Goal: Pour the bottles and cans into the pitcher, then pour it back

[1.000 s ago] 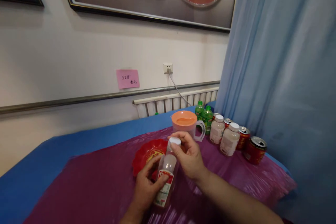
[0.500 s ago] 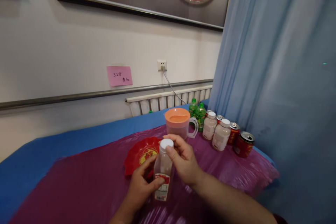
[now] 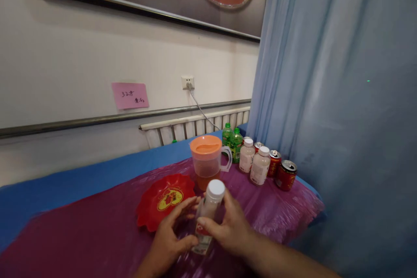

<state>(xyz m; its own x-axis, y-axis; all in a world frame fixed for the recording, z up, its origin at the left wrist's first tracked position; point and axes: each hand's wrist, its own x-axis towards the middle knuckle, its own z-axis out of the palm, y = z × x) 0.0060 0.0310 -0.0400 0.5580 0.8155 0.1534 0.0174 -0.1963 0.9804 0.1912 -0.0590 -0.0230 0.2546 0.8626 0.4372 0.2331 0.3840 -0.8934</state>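
A clear plastic bottle (image 3: 208, 213) with a white cap and a red-and-white label leans slightly to the right at the front. My right hand (image 3: 233, 226) is wrapped round its body from the right, thumb across the label. On the bottle's left side, my left hand (image 3: 171, 234) curves with thumb and fingers apart; its tips are right by the bottle, and I cannot tell whether they touch it. Behind the bottle stands a clear pitcher (image 3: 206, 165) with an orange lid and amber liquid low inside. A red scalloped plate (image 3: 150, 202) with a yellow print lies beyond my left hand.
Two white-capped bottles (image 3: 259, 167), green bottles (image 3: 236, 145) and several red cans (image 3: 286, 176) stand at the right. Purple plastic sheeting (image 3: 81, 230) covers part of the blue tabletop (image 3: 65, 184). A blue curtain (image 3: 309, 74) hangs on the right.
My right hand has moved from the cap down to the bottle's body. My left hand has loosened from the label, and the bottle leans more. The view has shifted right.
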